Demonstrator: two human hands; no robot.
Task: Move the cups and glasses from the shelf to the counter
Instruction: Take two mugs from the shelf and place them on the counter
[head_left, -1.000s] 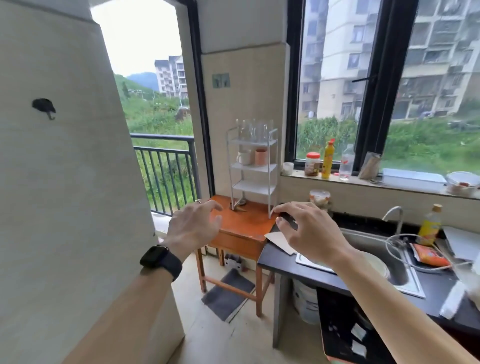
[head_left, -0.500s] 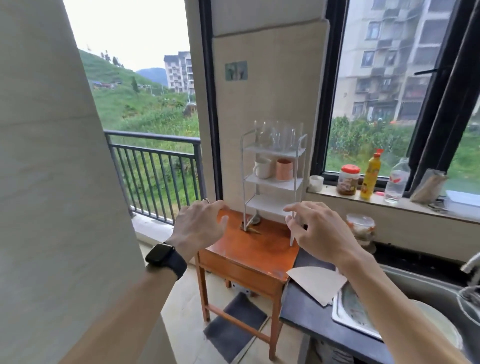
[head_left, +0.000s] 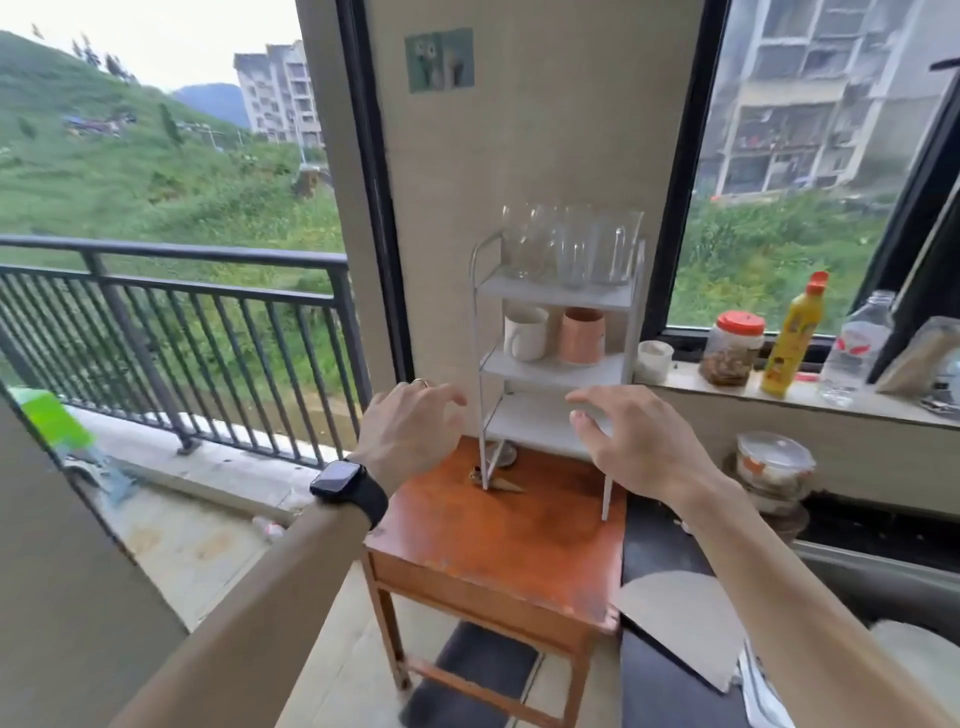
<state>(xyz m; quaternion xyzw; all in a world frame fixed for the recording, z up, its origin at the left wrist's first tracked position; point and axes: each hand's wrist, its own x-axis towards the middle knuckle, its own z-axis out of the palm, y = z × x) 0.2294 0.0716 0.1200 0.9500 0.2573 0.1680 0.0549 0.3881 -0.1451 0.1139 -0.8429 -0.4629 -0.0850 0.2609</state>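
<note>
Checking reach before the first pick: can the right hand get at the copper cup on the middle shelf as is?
Probably yes. The right hand is open and empty, in front of the rack's bottom tier, and the copper cup stands at the open front of the middle shelf. Only the white mug beside it crowds that side.

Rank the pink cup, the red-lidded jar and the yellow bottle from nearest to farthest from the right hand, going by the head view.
From the right hand:
1. Pink cup, middle tier of the white shelf, just above the hand.
2. Red-lidded jar, on the windowsill to the right.
3. Yellow bottle, on the sill beyond the jar.
</note>
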